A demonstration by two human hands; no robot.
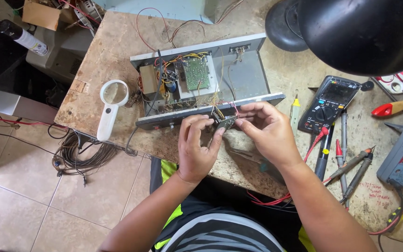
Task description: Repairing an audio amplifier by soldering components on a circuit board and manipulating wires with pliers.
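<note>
Hands met at the near edge of an open grey chassis (253, 70) on a worn bench (113, 51). The left hand (196, 149) and right hand (267, 130) each pinched one end of a small board (226, 123), fingertips closed on it, held just in front of the chassis front panel. Thin wires ran from the board into the chassis. Inside the chassis sat a transformer (149, 79) at left and a green circuit board (196, 73) beside it. A magnifier (110, 107) lay to the left of the chassis. A multimeter (330, 103) lay to the right, with probes (350, 163) near it. A black lamp shade (364, 32) overhung the far right.
</note>
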